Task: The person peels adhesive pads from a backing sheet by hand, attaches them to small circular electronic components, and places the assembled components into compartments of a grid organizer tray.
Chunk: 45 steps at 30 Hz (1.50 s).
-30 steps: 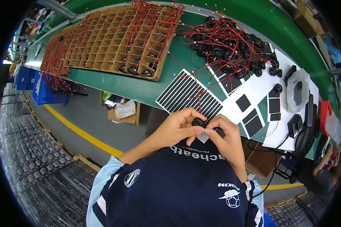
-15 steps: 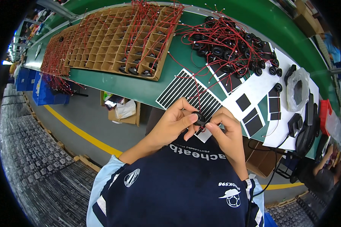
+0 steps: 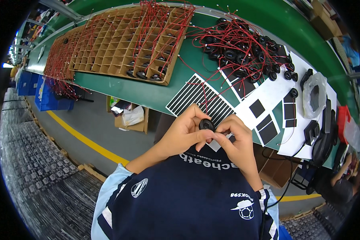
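A small round black speaker point(image 3: 206, 125) with a red wire is held in front of my chest. The fingers and thumb of my left hand point(image 3: 184, 130) are closed round it, with its round face turned up. My right hand point(image 3: 237, 134) is closed in a pinch at the speaker's right edge, its thumb tip against the left thumb. Those fingertips hide the part of the rim they press. Just beyond my hands lies a sheet of black strips point(image 3: 200, 96) on white backing, with a red wire trailing across it.
A divided cardboard tray point(image 3: 108, 52) with speakers and red wires fills the table's left. Tangled wired speakers point(image 3: 236, 56) are heaped at the far middle. White sheets with black patches point(image 3: 257, 107), a bagged roll point(image 3: 315, 96) and a red bin point(image 3: 343, 120) lie right.
The speaker has tilted so more of its round face shows. My right hand has shifted slightly left, bringing both thumbs together at the rim; a black strip seen at its fingertips earlier is now hidden.
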Tool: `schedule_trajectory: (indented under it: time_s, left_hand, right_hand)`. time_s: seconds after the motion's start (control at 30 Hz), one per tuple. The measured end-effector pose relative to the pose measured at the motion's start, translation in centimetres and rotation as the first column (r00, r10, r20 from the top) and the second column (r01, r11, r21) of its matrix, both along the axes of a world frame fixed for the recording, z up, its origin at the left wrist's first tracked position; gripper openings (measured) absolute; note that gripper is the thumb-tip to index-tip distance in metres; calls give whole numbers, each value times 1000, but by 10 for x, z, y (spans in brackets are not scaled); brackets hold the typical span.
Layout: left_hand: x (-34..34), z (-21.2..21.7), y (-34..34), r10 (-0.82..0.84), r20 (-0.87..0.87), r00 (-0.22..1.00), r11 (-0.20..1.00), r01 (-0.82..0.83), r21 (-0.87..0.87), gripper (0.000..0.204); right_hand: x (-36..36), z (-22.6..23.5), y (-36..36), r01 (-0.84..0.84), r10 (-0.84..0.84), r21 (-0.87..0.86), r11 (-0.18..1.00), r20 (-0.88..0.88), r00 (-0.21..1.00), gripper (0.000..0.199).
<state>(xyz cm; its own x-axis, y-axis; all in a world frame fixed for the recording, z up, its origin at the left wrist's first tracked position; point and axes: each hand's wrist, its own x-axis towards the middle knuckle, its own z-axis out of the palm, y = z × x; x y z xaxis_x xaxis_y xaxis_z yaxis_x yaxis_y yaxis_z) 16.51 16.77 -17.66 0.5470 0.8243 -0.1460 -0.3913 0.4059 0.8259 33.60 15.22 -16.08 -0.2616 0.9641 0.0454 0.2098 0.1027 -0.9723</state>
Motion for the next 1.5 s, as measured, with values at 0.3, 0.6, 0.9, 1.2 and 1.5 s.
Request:
schedule_trajectory:
  time_s: [0.3,0.6,0.9,1.2,1.5]
  left_hand:
    - [-4,1,3,85,38,996,983,-90,162,36]
    - [-9,15,3,124,207,970,991,-133,30,44]
    - [1,20,0,201,48,978,979,-203,33,21]
    - [1,20,3,131,26,991,977,-125,-172,17]
    - [3,26,3,38,-32,999,988,-42,-149,22]
  right_hand:
    - [5,-8,14,-35,69,114,993,-307,949,36]
    - [0,-12,7,-32,66,84,996,-431,900,51]
    - [-2,26,3,2,-8,221,975,27,1000,13]
    - [-2,23,6,31,-29,49,998,-40,999,13]
    - [-1,15,8,26,-23,27,999,-97,995,14]
